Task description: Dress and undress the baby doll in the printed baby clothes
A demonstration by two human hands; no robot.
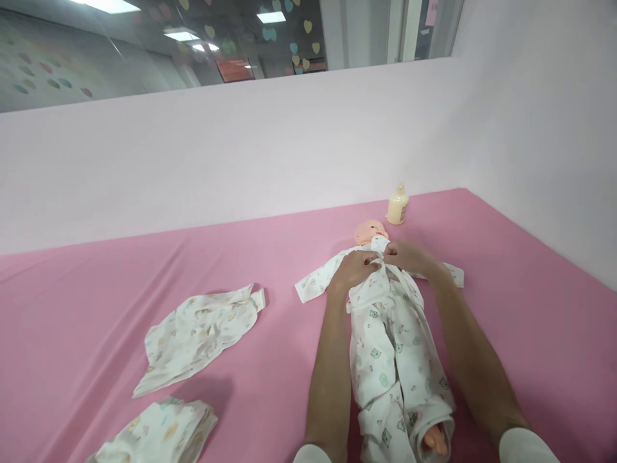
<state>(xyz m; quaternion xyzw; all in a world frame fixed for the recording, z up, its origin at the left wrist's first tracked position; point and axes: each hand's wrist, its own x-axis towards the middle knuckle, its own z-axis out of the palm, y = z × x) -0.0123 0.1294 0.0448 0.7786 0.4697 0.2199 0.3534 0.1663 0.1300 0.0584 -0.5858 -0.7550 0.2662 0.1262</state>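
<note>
A baby-care training room: pink-sheeted table (241, 257), practice doll (385, 321), lotion bottle (398, 207), glass partition (144, 51) with heart stickers (307, 26).

Both hands on doll's chest.
Left hand (354, 269) and right hand (407, 256) pinch the white garment (385, 334) on the doll (370, 230); bottle (398, 206) just beyond doll's head, loose clothes (200, 334) left of doll.

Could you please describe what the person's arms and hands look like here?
The left hand and right hand are bare: no gloves, and no rings or watch that I can make out. The forearms are uncovered too; a white left sleeve and right sleeve show only at the bottom edge.
</note>
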